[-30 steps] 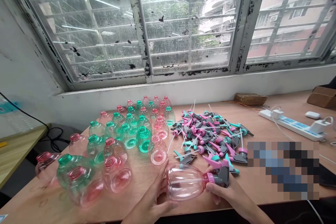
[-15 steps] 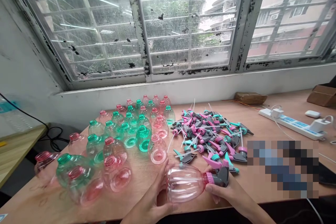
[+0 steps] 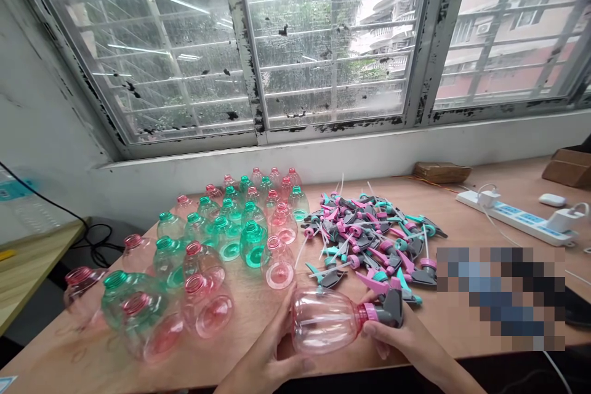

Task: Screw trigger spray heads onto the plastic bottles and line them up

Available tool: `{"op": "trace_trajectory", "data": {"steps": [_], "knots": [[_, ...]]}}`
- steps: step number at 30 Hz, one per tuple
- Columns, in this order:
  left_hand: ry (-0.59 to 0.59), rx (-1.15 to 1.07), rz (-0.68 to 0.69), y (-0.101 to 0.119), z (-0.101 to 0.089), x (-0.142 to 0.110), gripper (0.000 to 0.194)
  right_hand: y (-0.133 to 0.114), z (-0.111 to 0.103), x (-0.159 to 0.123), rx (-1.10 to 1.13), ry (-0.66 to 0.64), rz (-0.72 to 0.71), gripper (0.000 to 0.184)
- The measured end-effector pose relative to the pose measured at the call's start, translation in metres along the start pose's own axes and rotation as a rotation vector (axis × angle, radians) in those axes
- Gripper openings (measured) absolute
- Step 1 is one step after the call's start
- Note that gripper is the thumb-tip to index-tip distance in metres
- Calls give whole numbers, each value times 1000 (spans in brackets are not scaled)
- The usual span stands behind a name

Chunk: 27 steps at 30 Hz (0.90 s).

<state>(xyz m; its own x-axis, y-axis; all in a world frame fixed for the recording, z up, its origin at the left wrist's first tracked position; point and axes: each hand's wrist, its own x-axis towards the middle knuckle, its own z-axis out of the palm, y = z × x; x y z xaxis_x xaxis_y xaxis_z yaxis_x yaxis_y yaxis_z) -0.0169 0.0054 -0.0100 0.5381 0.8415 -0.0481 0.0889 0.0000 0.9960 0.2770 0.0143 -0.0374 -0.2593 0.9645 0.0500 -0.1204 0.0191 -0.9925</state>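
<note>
A clear pink spray bottle (image 3: 325, 323) lies on its side in the air near the table's front edge, its neck pointing right. My left hand (image 3: 277, 345) is wrapped round its base end. At the neck, my right hand (image 3: 388, 335) grips the pink collar of the grey spray head (image 3: 391, 308), which sits on the bottle's mouth. Part of the right fingers is hidden behind the head. Just beyond my hands is a heap of loose spray heads (image 3: 364, 228) in pink, teal and grey, several with thin white tubes.
Several open pink and green bottles (image 3: 253, 243) stand on the left of the table (image 3: 258, 357). To the right lie a white power strip (image 3: 512, 217) with chargers, an earbud case (image 3: 551, 199), a brown packet (image 3: 441, 172) and a blurred-out patch. Windows rise behind.
Both hands keep their hold on the spray bottle, and the right fingers at the collar have shifted very slightly. The view has moved a touch; the rest stays in place.
</note>
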Motion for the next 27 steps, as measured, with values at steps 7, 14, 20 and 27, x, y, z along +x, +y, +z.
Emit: {"op": "trace_trajectory", "data": {"steps": [7,14,20,27], "knots": [[33,52,41,8,3,-1,110,-1,0,-1,21,13,14,50],[-11,-49,28,-6,-1,0,103,2,0,0,74,7,4,49],[38,50,63,-7,0,-1,99,2,0,0,103,15,-8,49],[38,-67,83,-1,4,1,112,-4,3,-1,86,27,-22,49]]}}
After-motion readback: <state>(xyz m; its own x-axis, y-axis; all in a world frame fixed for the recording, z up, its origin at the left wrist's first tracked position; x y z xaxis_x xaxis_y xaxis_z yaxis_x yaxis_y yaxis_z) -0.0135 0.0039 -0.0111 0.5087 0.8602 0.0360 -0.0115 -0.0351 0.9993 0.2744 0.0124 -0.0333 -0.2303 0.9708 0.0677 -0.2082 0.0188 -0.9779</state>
